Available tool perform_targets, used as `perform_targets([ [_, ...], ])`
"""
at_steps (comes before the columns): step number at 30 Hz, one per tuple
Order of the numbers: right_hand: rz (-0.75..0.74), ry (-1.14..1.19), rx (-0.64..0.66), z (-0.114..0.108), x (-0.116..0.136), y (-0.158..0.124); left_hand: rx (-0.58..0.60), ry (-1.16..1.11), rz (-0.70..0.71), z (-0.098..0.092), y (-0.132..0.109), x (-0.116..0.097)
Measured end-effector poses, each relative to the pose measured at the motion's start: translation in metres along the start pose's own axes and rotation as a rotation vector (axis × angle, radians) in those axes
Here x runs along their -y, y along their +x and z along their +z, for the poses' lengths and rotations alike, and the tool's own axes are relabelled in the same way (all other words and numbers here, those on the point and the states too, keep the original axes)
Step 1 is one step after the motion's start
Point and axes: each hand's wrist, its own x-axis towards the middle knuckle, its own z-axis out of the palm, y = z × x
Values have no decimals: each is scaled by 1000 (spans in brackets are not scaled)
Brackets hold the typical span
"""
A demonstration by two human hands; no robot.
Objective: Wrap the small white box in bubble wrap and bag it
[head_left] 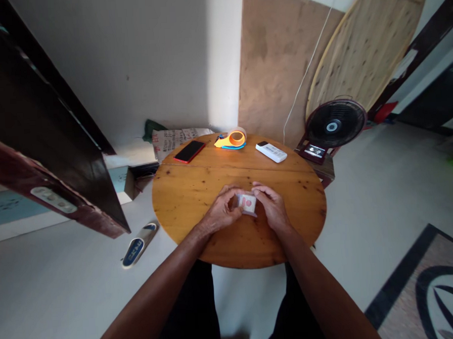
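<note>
A small, flat, clear-edged packet (247, 203) with a white face and red print is held between both hands over the round wooden table (197, 191). My left hand (225, 208) grips its left side, thumb below and fingers curled along the top. At the packet's upper right corner, my right hand (271, 202) pinches with thumb and forefinger, the other fingers loosely bent. What exactly is inside the packet is too small to make out.
Along the table's far side lie a red-edged phone (189, 151), an orange and blue tape dispenser (231, 140) and a white remote control (271, 151). A black fan (334, 126) stands beyond the right edge. A slipper (139, 245) lies on the floor at left, near a dark door (49, 123).
</note>
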Motion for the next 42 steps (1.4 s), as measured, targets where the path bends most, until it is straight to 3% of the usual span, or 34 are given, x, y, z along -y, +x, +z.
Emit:
perform_targets([
  [9,90,42,-6,-4,6,10,25,21,-7,2,-2,1],
  [17,20,-72,42,0,25,23,22,25,24,5,-2,2],
  [28,-63,-193,-2,0,50,51,43,89,40,5,-4,4],
  [37,-88,-187,-38,3,78,78,118,48,-46,0,-4,-3],
  [42,-110,-112,-25,9,83,88,103,-144,-134,-3,-1,-7],
])
